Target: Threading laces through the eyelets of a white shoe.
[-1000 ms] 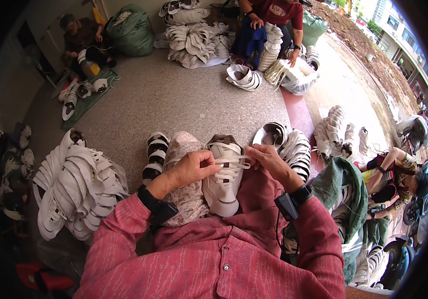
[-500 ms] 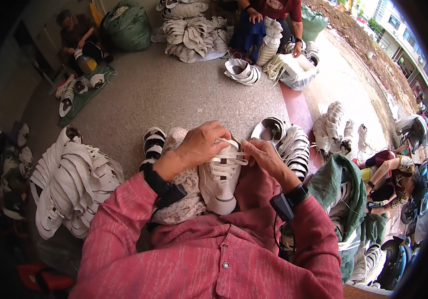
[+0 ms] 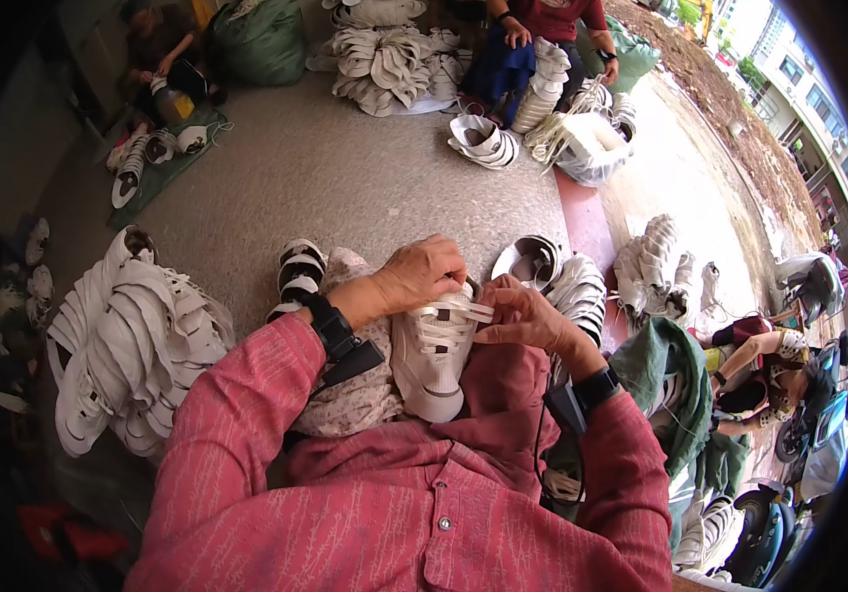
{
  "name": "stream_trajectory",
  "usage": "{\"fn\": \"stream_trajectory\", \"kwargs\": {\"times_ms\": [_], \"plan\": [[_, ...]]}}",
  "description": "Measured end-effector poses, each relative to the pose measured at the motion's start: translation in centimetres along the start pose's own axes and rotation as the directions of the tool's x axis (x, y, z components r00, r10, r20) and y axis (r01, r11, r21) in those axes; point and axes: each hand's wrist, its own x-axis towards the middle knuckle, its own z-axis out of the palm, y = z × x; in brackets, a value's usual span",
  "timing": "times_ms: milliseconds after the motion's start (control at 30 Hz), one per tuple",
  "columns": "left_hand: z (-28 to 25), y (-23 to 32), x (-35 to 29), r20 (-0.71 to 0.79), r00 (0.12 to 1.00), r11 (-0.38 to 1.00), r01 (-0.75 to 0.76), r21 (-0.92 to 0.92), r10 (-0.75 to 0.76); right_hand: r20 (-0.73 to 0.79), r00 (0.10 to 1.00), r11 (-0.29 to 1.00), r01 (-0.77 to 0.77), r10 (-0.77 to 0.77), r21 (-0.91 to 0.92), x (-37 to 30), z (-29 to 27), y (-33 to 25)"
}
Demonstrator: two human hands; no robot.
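A white shoe upper (image 3: 428,373) lies on my lap with its rounded toe toward me. White shoelace (image 3: 441,333) crosses its front in several rows. My left hand (image 3: 418,274) is closed at the far left edge of the upper, by the opening; its fingertips are partly hidden. My right hand (image 3: 527,321) pinches a loop of the lace on the right side, close to the top eyelets. Beneath the upper are a flowered cloth (image 3: 353,395) and my red trousers (image 3: 503,385).
A large pile of white uppers (image 3: 143,345) stands at my left. More stacked uppers (image 3: 579,296) and a green sack (image 3: 661,385) are at my right. Beyond the floor (image 3: 345,178), a person (image 3: 562,25) sits behind a plastic-lined container (image 3: 591,148); another person (image 3: 162,54) sits far left.
My right hand has turned and drawn the lace out slightly to the right. My left hand stays at the upper's far edge. The view has shifted a little.
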Motion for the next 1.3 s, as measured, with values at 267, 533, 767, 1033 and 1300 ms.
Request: {"fn": "stream_trajectory", "kwargs": {"times_ms": [267, 533, 767, 1033, 1300], "plan": [[-1.2, -0.1, -0.5, 0.063, 0.998, 0.994, -0.037, 0.104, 0.03, -0.022, 0.992, 0.993, -0.121, 0.121, 0.005, 0.0, 0.0, 2.3], [-1.3, -1.3, -1.3, 0.172, 0.977, 0.992, 0.127, 0.02, -0.128, -0.029, 0.973, 0.901, -0.221, 0.227, -0.372, 1.1, -0.1, -2.4], [-1.3, -1.7, -2.1, 0.207, 0.947, 0.897, 0.304, -0.32, -0.247, -0.043, 0.986, 0.676, 0.076, -0.159, -0.733, 0.5, 0.4, -2.1], [-1.4, -1.1, -2.6, 0.253, 0.946, 0.954, 0.25, -0.169, -0.203, -0.076, 0.978, 0.926, -0.207, 0.193, -0.316, 0.2, 0.0, -3.1], [-2.7, -0.2, -1.7, -0.052, 0.999, 1.0, 0.013, 0.009, -0.013, -0.051, 0.949, 0.949, -0.309, 0.312, 0.061, 0.2, 0.5, 0.5]]}}
